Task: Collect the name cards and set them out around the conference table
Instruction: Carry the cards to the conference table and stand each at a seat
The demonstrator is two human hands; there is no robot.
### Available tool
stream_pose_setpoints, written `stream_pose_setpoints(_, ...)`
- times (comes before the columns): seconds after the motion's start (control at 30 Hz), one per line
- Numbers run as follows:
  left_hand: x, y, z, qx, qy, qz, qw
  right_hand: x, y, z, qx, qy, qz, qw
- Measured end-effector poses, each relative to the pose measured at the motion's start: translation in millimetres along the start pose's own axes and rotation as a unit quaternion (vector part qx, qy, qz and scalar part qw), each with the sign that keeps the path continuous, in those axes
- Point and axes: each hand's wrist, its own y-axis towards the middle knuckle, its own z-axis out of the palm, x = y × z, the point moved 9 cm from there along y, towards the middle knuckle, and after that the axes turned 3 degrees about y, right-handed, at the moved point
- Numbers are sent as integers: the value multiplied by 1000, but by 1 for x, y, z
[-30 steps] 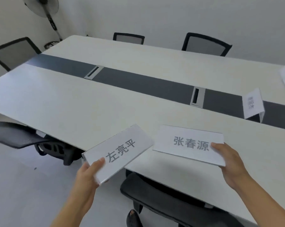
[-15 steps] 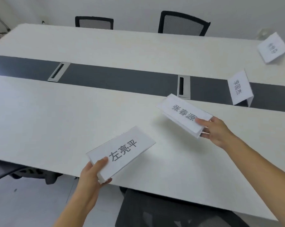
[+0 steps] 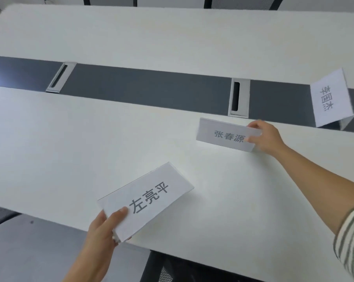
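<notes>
The right hand (image 3: 267,137) pinches one end of the 张春源 card (image 3: 223,133), which stands upright on the white bench (image 3: 70,139) just on the near side of the dark strip (image 3: 151,86). The left hand (image 3: 104,228) grips a corner of the 左亮平 card (image 3: 149,198), tilted above the bench's near edge, well apart from the strip. The 李国杰 card (image 3: 328,100) stands on the strip itself.

The conference table (image 3: 90,143) shows bare white top from its near edge to the dark centre strip (image 3: 151,86) along the left, and across the far half. Rightward, three things stand in the way: the near card (image 3: 149,198) in the left hand (image 3: 102,231) over the near edge, the middle card (image 3: 223,133) pinched by the right hand (image 3: 269,137) beside the strip, and a folded card (image 3: 330,98) on the strip.
</notes>
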Motion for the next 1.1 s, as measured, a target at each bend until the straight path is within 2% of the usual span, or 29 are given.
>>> stream_pose_setpoints(0.07,-1,6,9,12,10,0,1000,11,0,-5,-56,-151,-49,986)
stream_pose_setpoints(0.13,-3,10,16,25,21,3,999,28,-12,1,-113,-298,-116,941)
stream_pose_setpoints(0.2,-5,13,22,30,27,3,999,35,-23,26,-93,-362,-147,916)
stream_pose_setpoints(0.27,-6,17,25,32,29,4,999,31,-24,50,-42,-393,-142,907)
stream_pose_setpoints(0.37,-10,21,31,47,36,11,998,30,-11,59,-20,-408,-138,902)
stream_pose_setpoints(0.63,-10,26,26,37,13,10,999,40,13,52,-29,-409,-129,903)
stream_pose_setpoints(0.97,-15,12,30,53,-2,24,998,45,13,49,22,-365,-92,926)
stream_pose_setpoints(1.1,-22,-5,23,65,-12,41,997,72,-5,41,4,-354,-148,923)
